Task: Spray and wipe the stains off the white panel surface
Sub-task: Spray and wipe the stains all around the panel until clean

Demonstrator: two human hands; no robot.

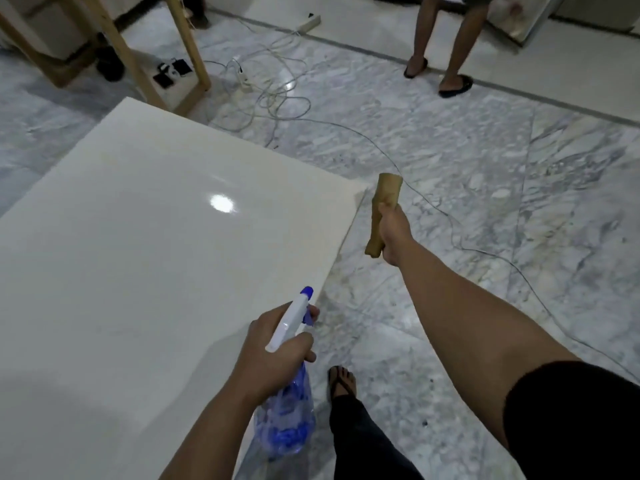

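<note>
The white panel [138,258] is glossy and fills the left half of the view, its right edge running diagonally; a ceiling light reflects near its middle. My left hand [277,351] grips a clear spray bottle [287,417] with a white and blue trigger head, held at the panel's right edge with the nozzle pointing away from me. My right hand [394,237] is out past the panel's far right corner, above the floor, closed around a rolled tan cloth [382,206] held upright. No stains show clearly on the panel.
Marble floor [485,174] lies to the right, crossed by a thin cable [450,220]. Tangled white cords and a power strip [242,77] lie beyond the panel. A wooden frame [187,53] stands at top left. Another person's legs [446,43] stand at top right. My own foot [341,381] is near the panel.
</note>
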